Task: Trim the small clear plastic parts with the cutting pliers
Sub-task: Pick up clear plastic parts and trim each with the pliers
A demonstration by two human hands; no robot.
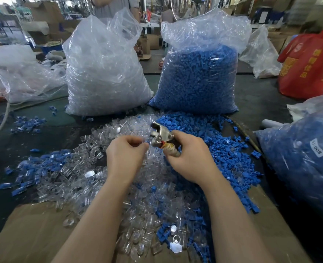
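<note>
My right hand [190, 156] grips the taped handles of the metal cutting pliers [159, 134], whose jaws point up and to the left, slightly apart. My left hand [125, 155] is just left of the jaws, fingertips curled and pinching a small clear plastic part [144, 141] that is blurred and mostly hidden. Both hands hover above a heap of small clear plastic parts [119, 186] spread on the table. Blue plastic parts [223, 152] lie mixed in and piled to the right.
A big bag of clear parts [103, 73] and a big bag of blue parts [200, 76] stand behind the heap. Another bag of blue parts [305, 158] sits at right. Cardboard [33, 234] lies at the front edge. A red bag [309, 63] is far right.
</note>
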